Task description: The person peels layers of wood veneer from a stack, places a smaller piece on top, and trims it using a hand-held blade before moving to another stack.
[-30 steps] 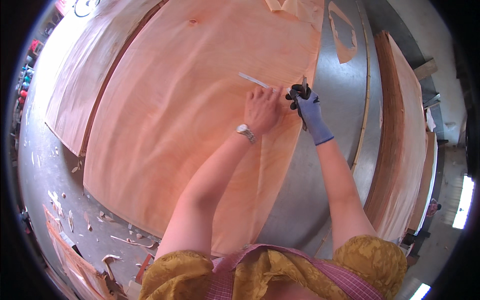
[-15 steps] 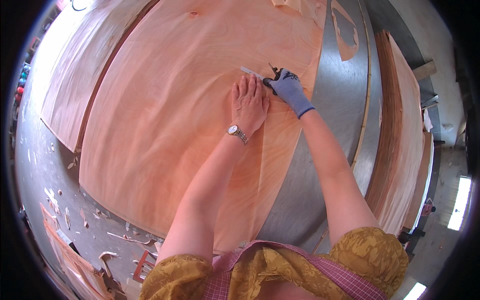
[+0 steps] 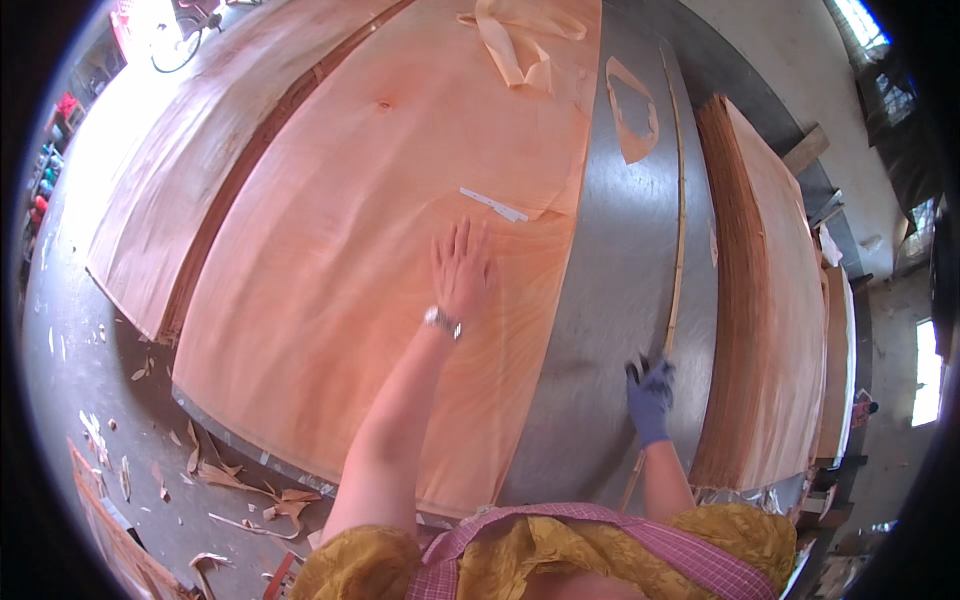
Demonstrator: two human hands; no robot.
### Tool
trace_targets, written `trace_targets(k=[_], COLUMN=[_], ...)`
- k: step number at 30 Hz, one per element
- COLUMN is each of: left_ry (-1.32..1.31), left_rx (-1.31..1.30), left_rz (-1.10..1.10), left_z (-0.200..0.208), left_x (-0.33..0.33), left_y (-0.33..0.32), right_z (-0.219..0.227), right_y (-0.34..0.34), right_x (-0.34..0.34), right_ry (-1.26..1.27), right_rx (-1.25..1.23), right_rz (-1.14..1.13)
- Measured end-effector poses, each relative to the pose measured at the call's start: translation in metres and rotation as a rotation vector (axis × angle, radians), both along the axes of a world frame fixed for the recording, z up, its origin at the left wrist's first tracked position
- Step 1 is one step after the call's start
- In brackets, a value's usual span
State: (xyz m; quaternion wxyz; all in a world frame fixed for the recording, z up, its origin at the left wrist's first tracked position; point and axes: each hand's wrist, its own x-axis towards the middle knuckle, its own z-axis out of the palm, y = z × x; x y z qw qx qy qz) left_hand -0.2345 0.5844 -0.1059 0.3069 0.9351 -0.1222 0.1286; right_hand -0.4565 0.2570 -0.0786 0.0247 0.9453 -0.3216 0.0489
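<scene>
My bare left hand (image 3: 464, 275), with a metal-band watch at its wrist, is over the large reddish wood veneer sheet (image 3: 370, 260). Its fingers are spread and it holds nothing. Just beyond the fingertips a white strip (image 3: 493, 205), like tape, lies across a seam in the veneer. My right hand (image 3: 652, 400), in a blue-grey glove with dark markings, is low over the metal tabletop (image 3: 610, 300), at a thin bamboo stick (image 3: 680, 200). Dark shapes show at its blurred fingers; I cannot tell whether it grips the stick or a tool.
A veneer stack (image 3: 745, 300) stands to the right, another pale veneer pile (image 3: 210, 170) to the left. Thin veneer offcuts (image 3: 515, 50) lie on the sheet's far part, and a ring-shaped scrap (image 3: 625, 140) on the metal. Torn scraps (image 3: 270, 500) litter the near left.
My right hand has drawn back from the white strip toward me, down to the bamboo stick. The dark tool it held is no longer clearly visible. My left hand has moved off the strip.
</scene>
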Motion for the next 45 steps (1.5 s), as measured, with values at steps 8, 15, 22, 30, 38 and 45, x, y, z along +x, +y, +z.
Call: trace_targets(k=[8,15,22,30,38,45], left_ry=[0.126,0.242,0.279,1.198,1.157,1.09], left_rx=[0.081,0.061,-0.165,-1.396,-1.138,-1.013], left_rz=[0.163,0.069,-0.152,-0.203,-0.045,-0.063], left_z=[0.001,-0.005,0.03,0.096,0.107,0.081], left_x=[-0.231,-0.267,-0.32,-0.42,-0.363,-0.317], left_y=[0.058,0.077,0.075,0.0,0.078,0.207], right_z=[-0.055,-0.049,-0.007,0.032,-0.035,-0.056], right_y=[-0.066,-0.05,0.014,0.158,0.206,0.28], right_x=[-0.137,-0.138,-0.082,0.017,-0.047,-0.095], right_ry=[0.08,-0.107,-0.536,-0.578,-0.402,-0.139], right_rx=[0.096,-0.08,0.701,1.026,0.451,0.289], right_rz=[-0.044,0.019,0.086,0.211,0.501,0.306])
